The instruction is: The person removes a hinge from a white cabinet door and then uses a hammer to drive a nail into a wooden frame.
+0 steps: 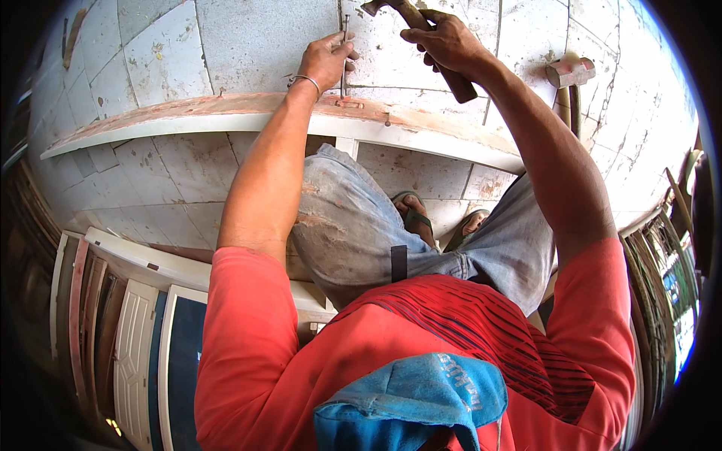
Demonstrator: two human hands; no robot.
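My left hand (327,62) grips a slim metal rod (345,34), like a chisel or punch, upright with its thin head above my fingers. Its lower end meets the reddish bare-wood edge of a long wooden piece (248,106), beside a small marked or cut patch. My right hand (451,46) is wrapped round a hammer (462,89) by its wooden handle. The hammer's head (374,7) is raised near the top edge, to the right of the rod and apart from it. A small peg or nail (387,119) stands out of the wood nearby.
On the right lies a heavy mallet (570,73) with a block head. Worn pale tiles (271,45) make up the floor. Door panels and frames (134,353) lean at lower left, and stacked timber (654,278) stands at far right. My knees straddle the wooden piece's near side.
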